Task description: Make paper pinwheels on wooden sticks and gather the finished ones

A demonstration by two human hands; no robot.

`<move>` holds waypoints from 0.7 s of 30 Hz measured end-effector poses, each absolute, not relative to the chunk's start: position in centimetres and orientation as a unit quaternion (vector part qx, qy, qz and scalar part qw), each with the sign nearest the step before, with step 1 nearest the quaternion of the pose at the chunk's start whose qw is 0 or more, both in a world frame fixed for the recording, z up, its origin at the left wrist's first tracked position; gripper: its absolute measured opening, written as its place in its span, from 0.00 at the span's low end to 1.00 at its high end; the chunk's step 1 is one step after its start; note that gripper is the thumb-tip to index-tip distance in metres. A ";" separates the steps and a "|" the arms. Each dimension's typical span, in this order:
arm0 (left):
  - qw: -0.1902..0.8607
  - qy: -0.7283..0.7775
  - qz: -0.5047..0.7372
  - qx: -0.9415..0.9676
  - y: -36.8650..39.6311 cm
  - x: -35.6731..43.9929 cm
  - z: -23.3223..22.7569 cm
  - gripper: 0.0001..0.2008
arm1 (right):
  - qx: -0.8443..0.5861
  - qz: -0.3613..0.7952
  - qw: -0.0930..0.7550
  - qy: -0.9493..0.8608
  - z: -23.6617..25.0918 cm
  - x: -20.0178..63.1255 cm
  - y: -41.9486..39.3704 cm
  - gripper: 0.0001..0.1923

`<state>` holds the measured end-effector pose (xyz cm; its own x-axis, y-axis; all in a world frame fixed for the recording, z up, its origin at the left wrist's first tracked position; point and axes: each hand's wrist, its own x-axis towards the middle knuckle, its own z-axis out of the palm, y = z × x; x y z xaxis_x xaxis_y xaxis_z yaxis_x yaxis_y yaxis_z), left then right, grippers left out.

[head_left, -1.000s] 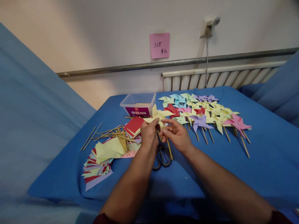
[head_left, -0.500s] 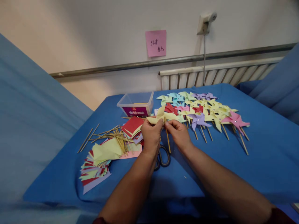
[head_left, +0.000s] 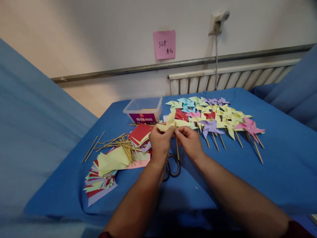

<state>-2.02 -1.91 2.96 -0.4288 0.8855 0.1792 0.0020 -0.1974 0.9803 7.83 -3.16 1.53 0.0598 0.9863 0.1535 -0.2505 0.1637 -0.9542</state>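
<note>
A pale yellow paper pinwheel [head_left: 170,123] is held up over the blue table between both hands. My left hand [head_left: 160,142] pinches the paper head from the left. My right hand [head_left: 189,141] grips the top of its wooden stick [head_left: 177,149], which hangs down between the two hands. Black-handled scissors [head_left: 172,166] lie on the cloth just under my wrists, partly hidden by them.
Several finished pinwheels [head_left: 218,119] lie in rows to the right. A fan of coloured paper squares [head_left: 106,173] and loose wooden sticks [head_left: 116,141] lie to the left. A clear plastic box [head_left: 144,110] stands behind them. A radiator [head_left: 232,79] runs along the wall.
Both hands have drawn closer together on the yellow pinwheel and lifted it slightly. The stick now hangs nearly straight down. The camera has shifted a little.
</note>
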 end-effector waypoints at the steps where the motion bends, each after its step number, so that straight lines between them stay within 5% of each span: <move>1: 0.336 0.538 0.651 0.416 -1.9 -2.0 3.0 0.16 | -0.398 0.515 0.608 -0.456 1.5 7.8 -3.2 0.12; 21: 0.335 0.543 0.643 0.423 -2.0 -2.1 3.0 0.16 | -0.397 0.514 0.630 -0.426 1.2 7.5 -2.7 0.12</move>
<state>-2.12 -1.98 3.03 -0.4169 0.8908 0.1805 0.0292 -0.1853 0.9822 7.55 -2.73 1.23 0.1090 0.9856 0.1294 -0.3084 0.1572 -0.9382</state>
